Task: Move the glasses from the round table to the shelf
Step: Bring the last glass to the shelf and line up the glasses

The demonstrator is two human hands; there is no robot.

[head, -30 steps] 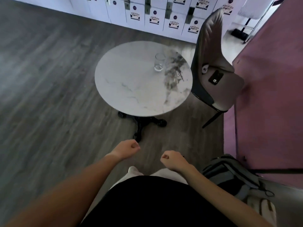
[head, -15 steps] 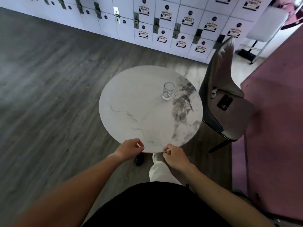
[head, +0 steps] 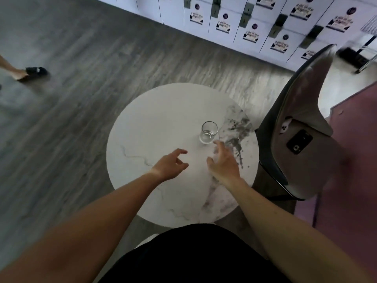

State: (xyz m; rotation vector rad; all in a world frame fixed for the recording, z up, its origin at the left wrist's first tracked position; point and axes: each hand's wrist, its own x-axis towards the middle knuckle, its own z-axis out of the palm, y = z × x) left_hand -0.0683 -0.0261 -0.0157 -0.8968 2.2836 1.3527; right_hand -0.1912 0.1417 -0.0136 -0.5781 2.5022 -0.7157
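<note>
Listing by size: grey wood-grain floor [head: 85, 82], matte planks; bank of white lockers [head: 265, 27] with printed labels along the far wall; round desk [head: 146, 139], pale marble-look top with thin grey veins and a dark mottled patch on its right side; grey moulded chair [head: 302, 123], smooth shell, standing just beside the desk on the right, a dark phone [head: 299, 141] lying on its seat. Left hand [head: 170, 165], over the middle of the desk, fingers loosely curled and apart, holding nothing. Right hand [head: 224, 162], fingers spread apart, tips just short of the glass and not touching it. Glass [head: 208, 132], one clear cylindrical tumbler, upright on the right half of the desk at the edge of the dark patch; thick base, apparently empty or nearly so. No shelf in view. Handling note, as judgement: the reach is in progress; wrap the right fingers round the lower wall, close firmly since smooth glass slips, lift straight up.
</note>
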